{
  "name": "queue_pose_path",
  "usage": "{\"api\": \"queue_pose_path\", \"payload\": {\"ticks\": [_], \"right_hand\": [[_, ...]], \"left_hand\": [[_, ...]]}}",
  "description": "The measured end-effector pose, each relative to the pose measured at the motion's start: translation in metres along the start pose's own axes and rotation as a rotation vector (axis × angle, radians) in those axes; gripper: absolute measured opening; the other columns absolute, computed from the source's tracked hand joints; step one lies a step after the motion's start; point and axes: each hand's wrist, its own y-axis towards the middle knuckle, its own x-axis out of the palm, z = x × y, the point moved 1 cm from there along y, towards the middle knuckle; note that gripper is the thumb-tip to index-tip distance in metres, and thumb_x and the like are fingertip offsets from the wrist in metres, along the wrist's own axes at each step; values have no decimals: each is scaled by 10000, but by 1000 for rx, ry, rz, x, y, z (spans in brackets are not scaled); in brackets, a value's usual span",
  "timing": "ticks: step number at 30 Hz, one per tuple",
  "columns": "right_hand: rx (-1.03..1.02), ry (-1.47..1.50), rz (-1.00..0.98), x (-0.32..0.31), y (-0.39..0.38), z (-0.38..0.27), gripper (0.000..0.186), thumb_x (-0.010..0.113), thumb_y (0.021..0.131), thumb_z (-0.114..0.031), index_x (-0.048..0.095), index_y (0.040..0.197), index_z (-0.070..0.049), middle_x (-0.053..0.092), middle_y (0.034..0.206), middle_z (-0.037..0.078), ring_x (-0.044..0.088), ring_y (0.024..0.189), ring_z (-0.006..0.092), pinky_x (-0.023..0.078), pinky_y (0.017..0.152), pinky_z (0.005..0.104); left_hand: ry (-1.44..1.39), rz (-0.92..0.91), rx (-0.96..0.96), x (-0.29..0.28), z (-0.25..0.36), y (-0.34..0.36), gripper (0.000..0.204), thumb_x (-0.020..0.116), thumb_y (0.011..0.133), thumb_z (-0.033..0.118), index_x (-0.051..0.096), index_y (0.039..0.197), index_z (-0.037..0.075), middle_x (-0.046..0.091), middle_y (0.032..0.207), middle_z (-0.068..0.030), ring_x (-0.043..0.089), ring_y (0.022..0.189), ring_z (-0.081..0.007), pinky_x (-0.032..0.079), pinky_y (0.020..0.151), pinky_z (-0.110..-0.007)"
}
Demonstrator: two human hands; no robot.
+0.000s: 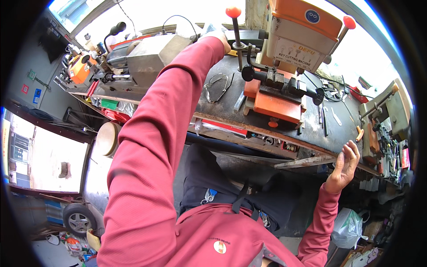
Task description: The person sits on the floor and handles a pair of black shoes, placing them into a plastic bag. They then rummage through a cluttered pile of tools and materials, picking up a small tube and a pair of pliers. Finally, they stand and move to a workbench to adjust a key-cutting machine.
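My left arm stretches across the workbench [262, 127] to its far edge by the window. There my left hand [219, 37] is beside a pale, clear-looking item [213, 27]; its fingers are mostly hidden, so a grip cannot be made out. Just to its right stands a lever with a red knob [233, 12], part of the orange and cream key cutting machine [302, 38]. My right hand [342, 171] hovers off the bench's front right edge, palm up, fingers loosely bent and apart, holding nothing. Nearest to it is an orange-handled tool [359, 132] on the bench.
Eyeglasses [217, 88] lie left of the machine. A grey-housed machine [155, 55] stands under my left forearm. Thin tools [324, 120] and cables lie at right, near another machine [389, 111]. A stool [108, 139], wheel [79, 219] and plastic bag [348, 228] are lower down.
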Motion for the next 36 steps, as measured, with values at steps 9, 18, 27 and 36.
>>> {"api": "queue_pose_path", "payload": {"ticks": [9, 18, 27, 36], "right_hand": [[96, 263, -273, 31, -37, -93, 162, 513, 967, 47, 641, 1066, 48, 595, 1125, 91, 576, 923, 125, 482, 798, 239], [325, 880, -766, 127, -79, -161, 602, 642, 982, -324, 476, 1444, 23, 510, 1394, 128, 528, 1232, 205, 435, 1003, 337], [568, 810, -394, 119, -83, -153, 291, 473, 1038, -149, 658, 1082, 70, 711, 1054, 181, 682, 927, 221, 531, 898, 345], [705, 1023, -274, 107, -90, -136, 145, 480, 962, -12, 474, 1105, -34, 598, 825, 113, 626, 706, 203, 568, 716, 362]], "left_hand": [[-363, 568, 81, -108, -11, -165, 230, 602, 929, 110, 601, 1149, 45, 707, 804, -150, 677, 634, -204, 533, 606, -362], [-1474, -152, 276, -3, 40, -376, 237, 584, 963, -54, 493, 1160, 40, 672, 982, -89, 638, 827, -107, 531, 686, -254], [-1211, -165, 378, 20, 30, -344, 184, 689, 929, 47, 611, 1094, 18, 697, 840, -48, 676, 755, -110, 524, 707, -261], [-197, 441, 234, 22, -2, -269, 291, 752, 857, 359, 683, 1026, 132, 713, 813, -114, 704, 709, -324, 522, 597, -422]]}}
